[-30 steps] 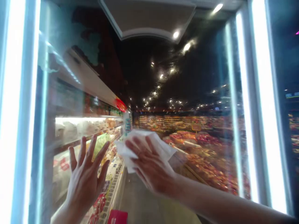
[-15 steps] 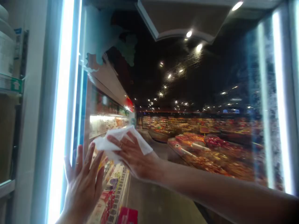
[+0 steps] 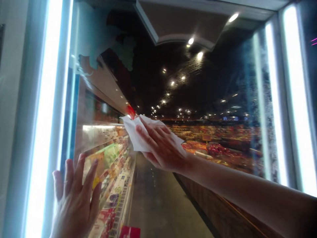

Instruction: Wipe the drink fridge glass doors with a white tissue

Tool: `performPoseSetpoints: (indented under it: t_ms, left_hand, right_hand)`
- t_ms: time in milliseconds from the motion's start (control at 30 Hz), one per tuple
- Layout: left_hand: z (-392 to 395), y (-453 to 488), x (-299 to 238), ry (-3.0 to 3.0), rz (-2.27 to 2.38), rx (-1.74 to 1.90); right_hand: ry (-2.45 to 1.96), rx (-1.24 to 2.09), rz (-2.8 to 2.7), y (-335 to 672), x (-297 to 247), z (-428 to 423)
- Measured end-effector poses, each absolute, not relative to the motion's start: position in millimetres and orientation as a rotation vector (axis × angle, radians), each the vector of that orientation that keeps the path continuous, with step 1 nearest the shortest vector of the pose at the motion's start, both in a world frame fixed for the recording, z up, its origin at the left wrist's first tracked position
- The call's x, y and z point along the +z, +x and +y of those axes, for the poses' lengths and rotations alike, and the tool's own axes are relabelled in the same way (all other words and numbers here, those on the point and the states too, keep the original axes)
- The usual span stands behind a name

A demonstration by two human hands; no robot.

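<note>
Right hand point(image 3: 160, 145) pressed a crumpled white paper tissue point(image 3: 132, 130) onto the clear glass cooler door point(image 3: 235, 82), fingers held close over it for even contact, while the left hand point(image 3: 74, 201), fingers wide, braced flat against the pane.

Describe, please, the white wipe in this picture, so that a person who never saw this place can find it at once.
Start at the tall glass door with bright light strips along its sides, through which a supermarket aisle shows. Near the middle of the pane, a right hand presses a crumpled white wipe against the glass. Nothing else on the pane looks like it, and the left hand beside it is spread open and holds nothing.
</note>
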State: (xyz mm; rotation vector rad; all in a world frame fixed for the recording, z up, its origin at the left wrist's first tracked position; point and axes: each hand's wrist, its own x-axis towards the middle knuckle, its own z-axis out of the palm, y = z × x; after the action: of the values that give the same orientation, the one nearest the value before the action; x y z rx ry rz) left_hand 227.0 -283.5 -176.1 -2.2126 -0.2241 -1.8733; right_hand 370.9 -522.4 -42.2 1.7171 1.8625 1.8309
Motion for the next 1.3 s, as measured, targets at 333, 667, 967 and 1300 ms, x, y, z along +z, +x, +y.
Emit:
performPoseSetpoints:
  t_ms: [333,667,967,1300]
  left_hand:
    - [-349.9,266.5,-137.4,-2.104,-0.117,-1.910]
    - [-434.1,315.9,-115.4,-2.103,-0.015,-1.932]
    - [-501.7,352.9,-107.2,-2.102,0.062,-1.977]
    - [-541.0,374.7,-104.5,-2.135,0.075,-1.829]
  right_hand:
    - [1.735,1.767,1.798,419.7,-49.1,-600.7]
    - [1.944,1.917,1.738,473.2,-43.2,-691.8]
    - [1.929,1.923,1.662,520.3,-44.5,-773.5]
    - [1.986,1.855,1.693,535.0,-57.3,-802.6]
